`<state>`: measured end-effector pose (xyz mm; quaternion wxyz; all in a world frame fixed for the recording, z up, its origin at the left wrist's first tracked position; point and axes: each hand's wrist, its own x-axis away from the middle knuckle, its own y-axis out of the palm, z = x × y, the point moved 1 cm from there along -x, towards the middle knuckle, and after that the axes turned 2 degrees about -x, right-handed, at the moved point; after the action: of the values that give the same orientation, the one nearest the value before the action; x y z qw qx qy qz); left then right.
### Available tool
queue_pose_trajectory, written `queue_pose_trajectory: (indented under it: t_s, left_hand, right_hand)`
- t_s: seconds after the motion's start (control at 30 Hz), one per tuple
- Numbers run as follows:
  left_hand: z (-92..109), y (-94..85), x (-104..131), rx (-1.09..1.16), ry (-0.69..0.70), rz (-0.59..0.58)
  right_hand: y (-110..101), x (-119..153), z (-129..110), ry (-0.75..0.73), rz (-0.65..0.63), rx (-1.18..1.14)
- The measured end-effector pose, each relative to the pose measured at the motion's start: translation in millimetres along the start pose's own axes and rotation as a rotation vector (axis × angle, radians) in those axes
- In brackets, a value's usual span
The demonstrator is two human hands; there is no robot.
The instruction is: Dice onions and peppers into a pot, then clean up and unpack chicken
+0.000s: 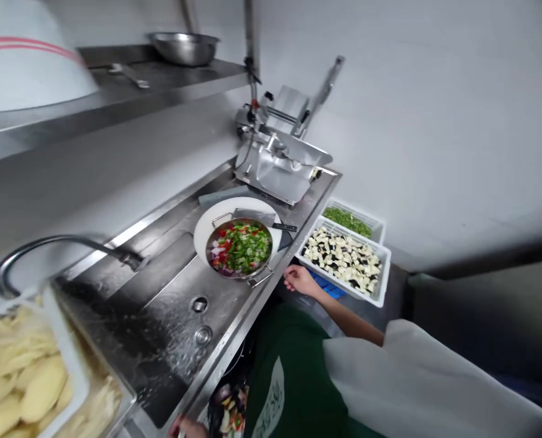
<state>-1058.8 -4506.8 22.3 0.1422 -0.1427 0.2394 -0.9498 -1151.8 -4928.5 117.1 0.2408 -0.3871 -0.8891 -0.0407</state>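
Observation:
My right hand is beside the counter's front edge, its fingers curled together, and nothing can be made out in them. Just beyond it, a metal pan of chopped green and red peppers and onion sits on a round white board. A cleaver lies on the board behind the pan, its black handle pointing right. At the bottom edge of the view, my left hand is partly cut off near the sink's front rim; a small pale thing shows at its fingers, too little to name.
A white basket of cut eggplant and one of chopped greens stand right of the counter. A slicer fills the far end. Left are the faucet and a potato tub; a shelf overhangs. A scrap bin is below.

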Motion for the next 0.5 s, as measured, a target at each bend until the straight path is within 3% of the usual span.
queue_pose_trajectory:
  t_s: [0.07, 0.1, 0.27, 0.4, 0.5]
  left_hand:
    - [18.0, 18.6, -10.0, 0.032, 0.105, 0.068]
    - [30.2, 29.5, -18.1, 0.042, 0.138, 0.043]
    - [110.8, 92.0, -50.3, 0.114, 0.014, -0.362]
    - [173.4, 145.8, -27.6, 0.196, -0.009, -0.585]
    - [202.0, 183.0, 5.3, 0.242, -0.073, -0.656]
  right_hand:
    - [6.8, -11.2, -10.2, 0.071, -0.042, -0.045]
    - [12.1, -19.0, -16.5, 0.103, -0.065, -0.049]
    - [34.5, -63.5, -40.6, 0.246, -0.176, -0.051]
    - [29.0, -89.1, -44.1, 0.330, -0.213, -0.068]
    - [23.3, -99.5, -42.6, 0.349, -0.222, -0.080]
